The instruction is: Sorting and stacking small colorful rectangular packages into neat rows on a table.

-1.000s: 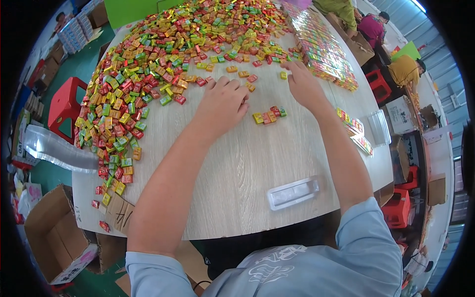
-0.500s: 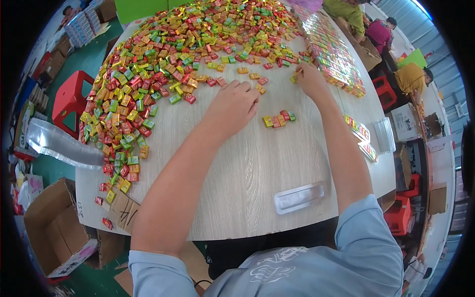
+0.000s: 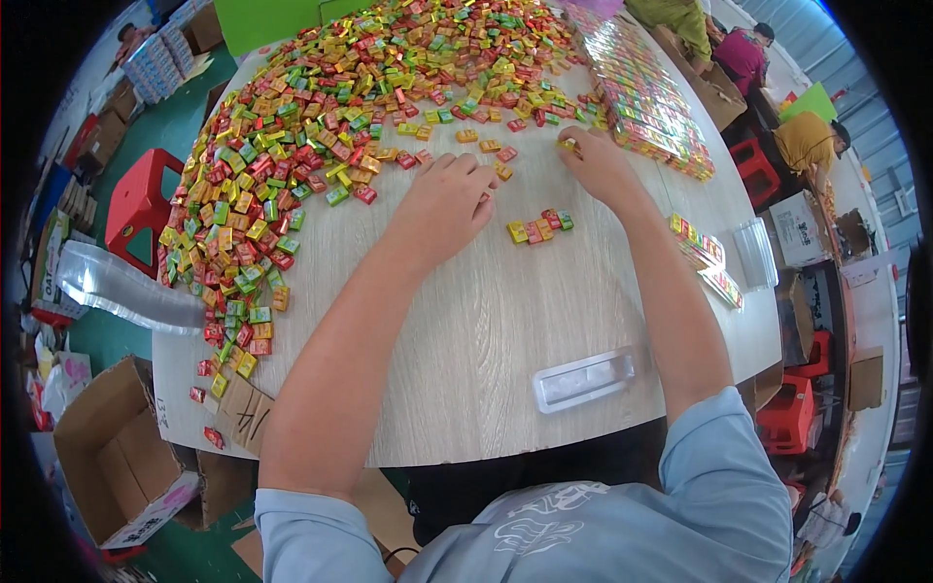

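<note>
My left hand (image 3: 442, 209) is closed over the table just below the big pile, with a bit of red showing at its fingertips, apparently a small wrapped candy mostly hidden by the fingers. Thumb and fingers of my right hand (image 3: 598, 165) pinch a small yellow wrapped candy (image 3: 568, 146). Between and below the hands lies a short row of several candies (image 3: 539, 226), yellow, red, orange and green, side by side. A few loose candies (image 3: 488, 146) lie between my hands. The large pile of wrapped candies (image 3: 321, 117) spreads across the far and left table.
A clear plastic tray (image 3: 583, 381) lies near the front edge. Filled, shiny packs (image 3: 646, 97) are stacked at far right; more packs (image 3: 698, 243) lie beside my right forearm. Nested clear trays (image 3: 126, 290) jut past the left edge, above a cardboard box (image 3: 121, 452). Co-workers sit at right.
My right hand has shifted slightly left with the yellow candy in its pinch. My left hand has drawn back a little to the left, and red now shows at its fingertips.
</note>
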`<state>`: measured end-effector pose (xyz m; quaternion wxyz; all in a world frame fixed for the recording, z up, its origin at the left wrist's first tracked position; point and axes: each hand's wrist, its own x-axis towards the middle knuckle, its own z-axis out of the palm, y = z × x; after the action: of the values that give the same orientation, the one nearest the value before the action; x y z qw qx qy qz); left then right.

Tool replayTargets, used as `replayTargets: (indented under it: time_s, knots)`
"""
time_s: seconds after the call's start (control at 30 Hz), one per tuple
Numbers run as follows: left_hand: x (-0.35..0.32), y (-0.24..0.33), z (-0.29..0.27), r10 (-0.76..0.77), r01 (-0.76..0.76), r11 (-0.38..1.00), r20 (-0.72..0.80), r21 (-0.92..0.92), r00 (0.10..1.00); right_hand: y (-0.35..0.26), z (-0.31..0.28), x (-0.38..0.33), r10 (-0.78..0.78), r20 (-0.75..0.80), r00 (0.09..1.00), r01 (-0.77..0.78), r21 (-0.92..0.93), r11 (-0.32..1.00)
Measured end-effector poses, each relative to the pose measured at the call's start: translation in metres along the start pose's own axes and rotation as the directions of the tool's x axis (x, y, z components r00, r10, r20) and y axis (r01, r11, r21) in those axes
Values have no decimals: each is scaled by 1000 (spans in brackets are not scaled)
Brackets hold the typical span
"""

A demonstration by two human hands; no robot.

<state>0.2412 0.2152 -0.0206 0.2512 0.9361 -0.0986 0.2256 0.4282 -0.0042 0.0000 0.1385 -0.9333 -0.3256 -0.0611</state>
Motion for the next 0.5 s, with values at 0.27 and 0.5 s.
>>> replayTargets:
  time_s: [0.27, 0.5]
  knots:
    - [-1, 1, -2, 14, -14, 999, 13, 45, 1000, -11, 2, 6, 30, -3, 1000, -30, 4, 1000]
    - [-1, 1, -4, 11, -12, 999, 10, 52, 1000, -4, -10, -15, -97, 63, 993, 93, 60, 994]
